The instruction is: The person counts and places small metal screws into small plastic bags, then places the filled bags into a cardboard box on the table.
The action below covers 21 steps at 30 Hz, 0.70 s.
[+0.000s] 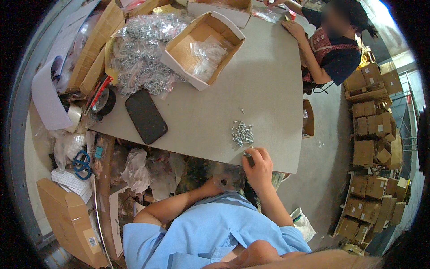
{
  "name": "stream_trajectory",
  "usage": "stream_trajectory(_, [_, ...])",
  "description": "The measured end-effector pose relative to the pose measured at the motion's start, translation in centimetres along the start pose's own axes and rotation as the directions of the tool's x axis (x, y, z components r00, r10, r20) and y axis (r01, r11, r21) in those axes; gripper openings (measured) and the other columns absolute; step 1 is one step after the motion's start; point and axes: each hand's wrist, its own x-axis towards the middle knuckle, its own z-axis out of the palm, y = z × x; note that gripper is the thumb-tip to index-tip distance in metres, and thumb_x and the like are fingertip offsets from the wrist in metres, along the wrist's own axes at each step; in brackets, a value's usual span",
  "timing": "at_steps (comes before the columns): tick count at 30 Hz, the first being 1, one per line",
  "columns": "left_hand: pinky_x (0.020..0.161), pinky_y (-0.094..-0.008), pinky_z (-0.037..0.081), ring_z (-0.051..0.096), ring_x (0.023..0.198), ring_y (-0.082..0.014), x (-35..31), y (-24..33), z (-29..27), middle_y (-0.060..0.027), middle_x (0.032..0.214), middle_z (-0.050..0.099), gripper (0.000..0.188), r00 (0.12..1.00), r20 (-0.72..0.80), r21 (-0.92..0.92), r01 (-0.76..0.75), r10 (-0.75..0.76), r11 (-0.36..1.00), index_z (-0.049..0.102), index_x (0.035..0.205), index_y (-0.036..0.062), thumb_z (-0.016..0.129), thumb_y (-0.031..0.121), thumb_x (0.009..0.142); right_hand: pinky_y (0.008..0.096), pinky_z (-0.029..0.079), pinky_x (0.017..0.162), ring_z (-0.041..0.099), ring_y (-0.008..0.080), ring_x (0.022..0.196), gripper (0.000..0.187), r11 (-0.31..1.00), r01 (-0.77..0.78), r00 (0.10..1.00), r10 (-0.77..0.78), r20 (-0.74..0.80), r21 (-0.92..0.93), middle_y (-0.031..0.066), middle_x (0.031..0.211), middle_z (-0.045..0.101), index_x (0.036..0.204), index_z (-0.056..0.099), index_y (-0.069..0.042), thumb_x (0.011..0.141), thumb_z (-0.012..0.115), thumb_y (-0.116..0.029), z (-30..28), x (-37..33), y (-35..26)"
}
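Observation:
A small pile of silvery screws (242,134) lies near the front edge of the grey table (264,80), with one loose screw (242,110) beyond it. My right hand (260,167) is at the near side of the pile, thumb and fingers pinched together on a few screws. Below the table edge, close to my body, my left hand (210,187) is closed on what looks like a clear plastic bag (232,175). Its fingers are partly hidden by the bag.
A black phone-like case (146,116) lies left of the screws. Behind it are a heap of bagged screws (143,54) and an open cardboard box (204,51) holding clear bags. Another person (329,49) works at the far right. Stacked cartons (371,121) line the right side.

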Motion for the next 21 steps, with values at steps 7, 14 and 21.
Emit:
stream_trajectory(7, [0.065, -0.0345, 0.047, 0.057, 0.073, -0.0179, -0.4, 1.6, -0.2, -0.0080, 0.076, 0.062, 0.023, 0.997, -0.066, 0.092, -0.036, 0.042, 0.995, 0.060, 0.077, 0.0047, 0.075, 0.022, 0.075, 0.0328, 0.050, 0.063, 0.062, 0.0258, 0.073, 0.022, 0.984, -0.081, 0.952, 0.029, 0.306, 0.159, 0.0116, 0.090, 0.062, 0.094, 0.065, -0.006, 0.074, 0.071, -0.012, -1.8, -0.3, -0.2])
stream_trajectory(14, [0.073, -0.0370, 0.049, 0.061, 0.080, -0.0230, -0.3, 1.4, -0.5, -0.0123, 0.088, 0.066, 0.028, 0.995, 0.054, 0.057, 0.084, -0.087, 0.995, 0.064, 0.087, 0.0037, 0.077, 0.026, 0.075, 0.0416, 0.046, 0.078, 0.057, 0.0343, 0.090, 0.023, 0.991, -0.135, 0.991, 0.135, -0.018, 0.012, 0.0143, 0.094, 0.058, 0.094, 0.061, -0.006, 0.075, 0.070, -0.013, -0.1, 2.5, 0.7])
stream_trajectory(21, [0.075, -0.0360, 0.049, 0.061, 0.081, -0.0202, -0.4, 2.3, -0.6, -0.0108, 0.086, 0.067, 0.025, 0.998, 0.016, 0.073, 0.059, -0.061, 0.996, 0.065, 0.085, 0.0037, 0.076, 0.024, 0.076, 0.0416, 0.047, 0.073, 0.057, 0.0339, 0.085, 0.018, 0.994, -0.108, 0.993, 0.109, 0.048, -0.018, 0.0139, 0.090, 0.058, 0.087, 0.060, -0.005, 0.074, 0.070, -0.011, -0.2, 2.1, 1.0])
